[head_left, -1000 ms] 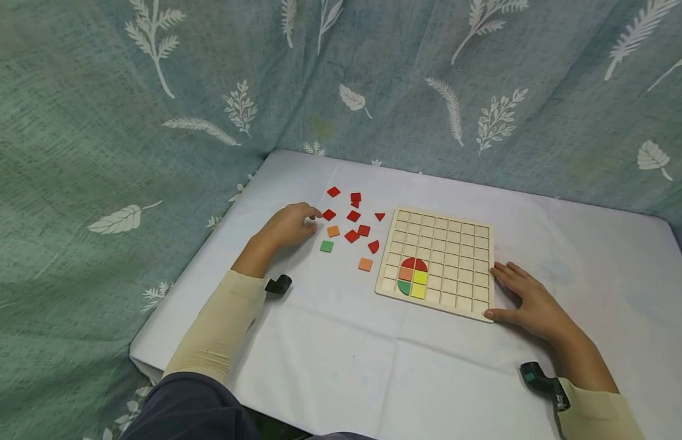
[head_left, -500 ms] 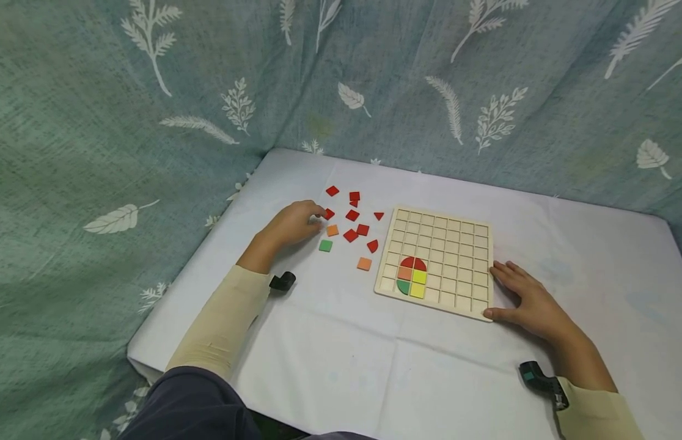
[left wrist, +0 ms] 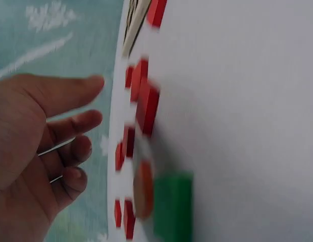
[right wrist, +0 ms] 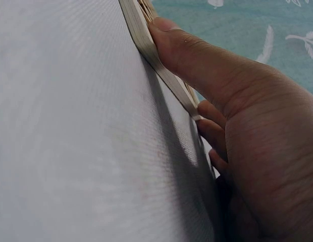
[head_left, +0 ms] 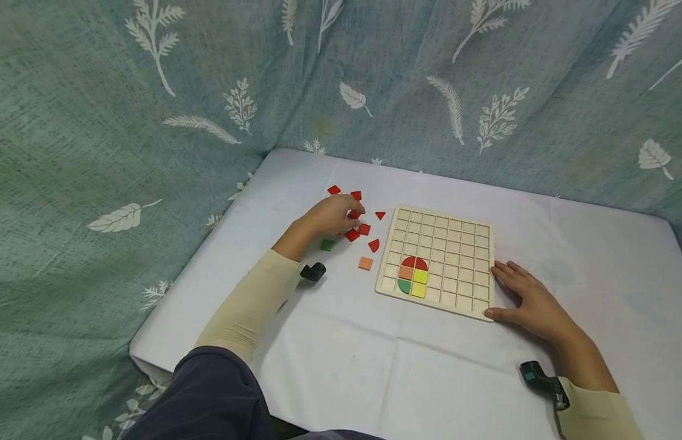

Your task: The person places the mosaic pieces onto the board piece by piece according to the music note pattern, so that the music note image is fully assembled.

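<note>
My left hand [head_left: 329, 215] hovers over a group of thin red tiles [head_left: 352, 234] left of the board. Its thumb and loosely bent fingers are apart, with nothing between them in the left wrist view. Below it lies a green square tile [head_left: 327, 245]; an orange piece [left wrist: 143, 189] shows blurred beside it in the left wrist view. My right hand [head_left: 530, 302] rests against the right edge of a wooden grid board [head_left: 456, 256], thumb by the near corner. Red, yellow, orange and green pieces fill a small patch of the board's lower-left cells.
An orange square tile [head_left: 365, 263], a red quarter-round piece [head_left: 374, 245] and a red triangle [head_left: 380, 215] lie near the board's left edge. The white-covered table [head_left: 341, 366] meets a leaf-patterned curtain [head_left: 396, 79] at the back and left.
My left hand has moved right, from the left border of the loose tiles to over them, now covering some. The right hand and the board have stayed put.
</note>
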`<action>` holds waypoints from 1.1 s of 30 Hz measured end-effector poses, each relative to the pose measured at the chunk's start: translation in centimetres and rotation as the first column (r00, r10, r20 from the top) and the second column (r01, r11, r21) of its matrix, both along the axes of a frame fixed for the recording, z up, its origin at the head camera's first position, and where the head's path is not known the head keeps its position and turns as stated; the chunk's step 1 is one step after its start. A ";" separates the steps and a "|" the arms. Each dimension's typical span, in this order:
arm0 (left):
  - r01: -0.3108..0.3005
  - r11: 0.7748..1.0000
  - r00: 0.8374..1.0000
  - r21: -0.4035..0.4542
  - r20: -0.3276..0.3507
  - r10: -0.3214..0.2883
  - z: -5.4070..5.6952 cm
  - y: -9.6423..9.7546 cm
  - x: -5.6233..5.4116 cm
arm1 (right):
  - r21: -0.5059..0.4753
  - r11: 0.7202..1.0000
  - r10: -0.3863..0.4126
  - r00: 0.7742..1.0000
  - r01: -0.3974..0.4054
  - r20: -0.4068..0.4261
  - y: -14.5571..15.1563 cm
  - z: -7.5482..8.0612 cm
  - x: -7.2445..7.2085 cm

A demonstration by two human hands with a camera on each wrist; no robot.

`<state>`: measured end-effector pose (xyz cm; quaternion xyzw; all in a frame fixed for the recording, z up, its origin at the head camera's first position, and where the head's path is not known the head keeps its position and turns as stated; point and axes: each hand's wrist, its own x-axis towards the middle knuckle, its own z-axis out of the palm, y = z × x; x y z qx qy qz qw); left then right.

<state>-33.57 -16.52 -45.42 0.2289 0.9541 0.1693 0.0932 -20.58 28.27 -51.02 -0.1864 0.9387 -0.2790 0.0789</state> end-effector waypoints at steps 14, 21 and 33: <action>0.177 0.980 0.984 -0.091 0.030 -0.175 -1.2 3.5 2.2 | 0.004 1.000 0.002 1.000 -0.002 0.005 0.2 -0.2 -0.1; 0.172 0.980 0.985 -0.101 0.035 -0.170 -1.1 4.0 2.4 | 0.000 1.000 0.011 1.000 -0.011 0.003 0.2 -0.1 -0.2; 0.114 0.993 0.989 -0.012 0.092 -0.113 -1.4 4.8 3.1 | -0.003 1.000 0.021 1.000 -0.021 -0.008 0.3 -0.1 -0.2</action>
